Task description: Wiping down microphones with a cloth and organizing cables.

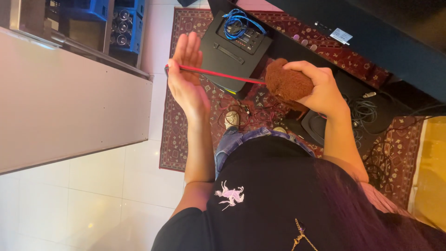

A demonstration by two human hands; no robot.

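My right hand (320,88) grips a brown fuzzy cloth (287,83), bunched around one end of a thin red cable (218,74). The cable runs taut to the left, across the palm of my left hand (185,76). That hand is held up flat with its fingers straight, and the cable's dark end sticks out at its left edge. Both hands are raised in front of my chest, above a patterned rug.
A black case (223,58) with a coiled blue cable (239,25) lies on the red patterned rug (179,139). Loose black cables (364,111) sit at right. A pale counter (69,102) stands at left over white floor tiles. A dark desk (385,37) fills the top right.
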